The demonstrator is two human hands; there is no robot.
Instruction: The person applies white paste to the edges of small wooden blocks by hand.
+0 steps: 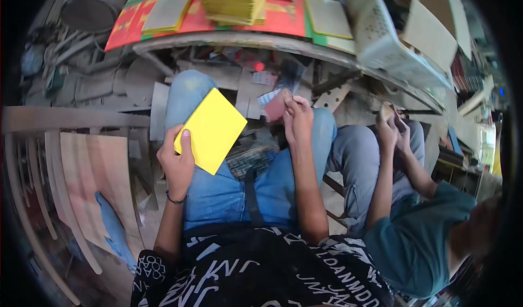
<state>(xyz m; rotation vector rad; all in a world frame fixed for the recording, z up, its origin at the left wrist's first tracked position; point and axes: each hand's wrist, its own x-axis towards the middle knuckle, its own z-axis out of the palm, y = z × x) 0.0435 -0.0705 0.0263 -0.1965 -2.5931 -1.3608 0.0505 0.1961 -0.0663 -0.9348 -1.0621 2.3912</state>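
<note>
My left hand point(177, 157) grips the lower left edge of a flat yellow board point(212, 130), thumb on its bright face, above my left thigh. The board is tilted, one corner pointing up. Over my right thigh, my right hand point(299, 119) pinches a small reddish-brown sheet point(276, 106) that looks like sandpaper. Sheet and board are apart, with a gap between my knees. Part of the sheet is covered by my fingers.
Ahead stands a table with a red and green cover point(286, 21), carrying a yellow stack point(231, 2) and a white perforated crate point(381, 34). A co-worker point(419, 236) sits at right, both hands around a small piece. A wooden chair point(76, 119) is at left.
</note>
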